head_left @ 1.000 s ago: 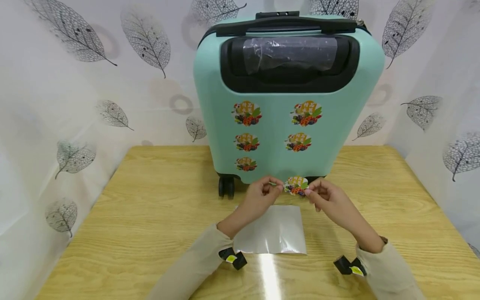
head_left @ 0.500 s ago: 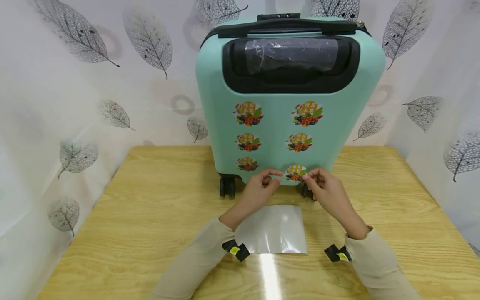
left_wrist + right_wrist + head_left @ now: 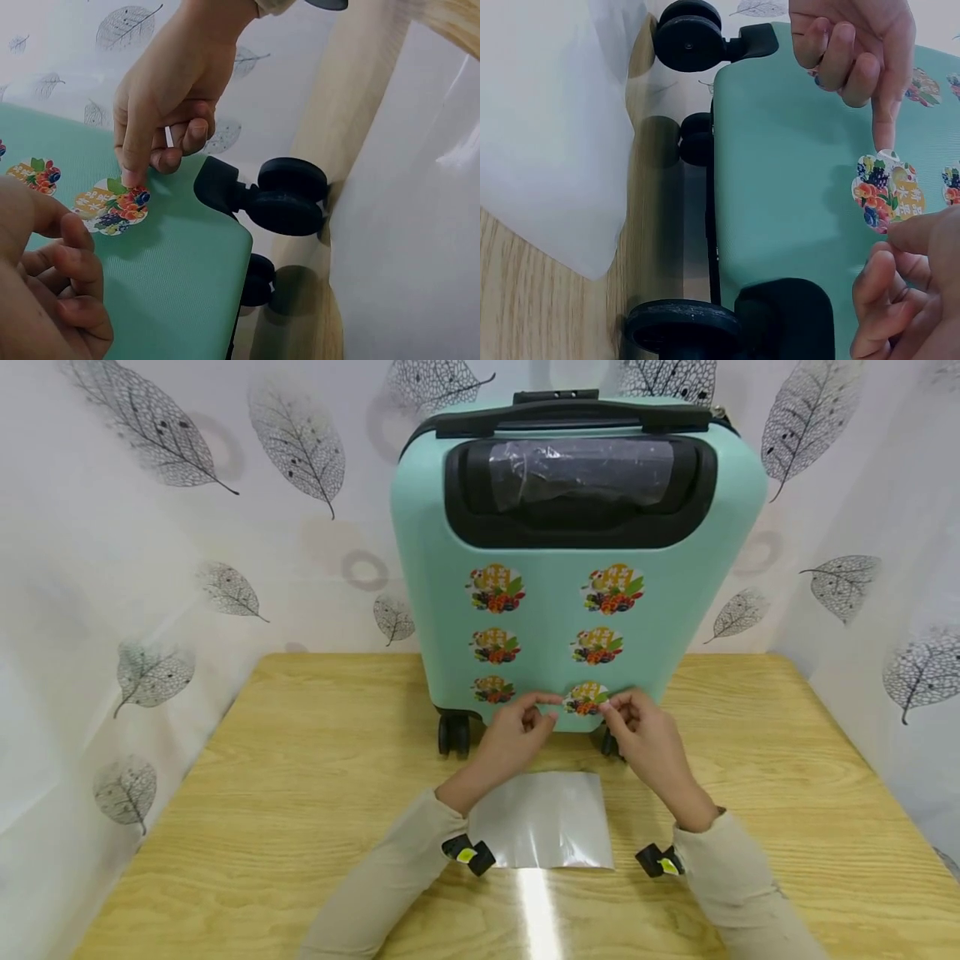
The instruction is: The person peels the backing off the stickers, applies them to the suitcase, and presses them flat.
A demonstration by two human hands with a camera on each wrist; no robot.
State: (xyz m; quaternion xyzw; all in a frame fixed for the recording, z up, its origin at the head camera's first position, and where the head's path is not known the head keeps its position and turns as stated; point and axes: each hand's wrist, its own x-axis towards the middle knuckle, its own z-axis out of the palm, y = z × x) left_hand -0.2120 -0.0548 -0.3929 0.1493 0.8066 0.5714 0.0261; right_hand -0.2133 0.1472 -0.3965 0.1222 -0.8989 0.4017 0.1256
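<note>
A round fruit-print sticker (image 3: 585, 699) lies against the lower right of a mint-green suitcase (image 3: 540, 610), which stands upright on the table. My right hand (image 3: 648, 739) pinches the sticker's right edge between thumb and index finger. The index finger of my left hand (image 3: 517, 735) reaches out straight to touch its opposite edge, with the other fingers bent. In the right wrist view, that fingertip meets the sticker (image 3: 885, 191) at its edge. Whether the sticker's whole surface touches the shell is hard to tell.
Several matching stickers, such as the upper-left one (image 3: 495, 589), sit on the suitcase in two columns. A glossy pale sheet (image 3: 555, 818) lies on the wooden table (image 3: 300, 827) below the hands. Black wheels (image 3: 453, 733) support the suitcase, and leaf-patterned cloth (image 3: 315, 568) hangs behind.
Both hands have moved up and slightly left with the sticker, from in front of the suitcase's bottom edge onto its lower right face. The left thumb now stands apart from the sticker.
</note>
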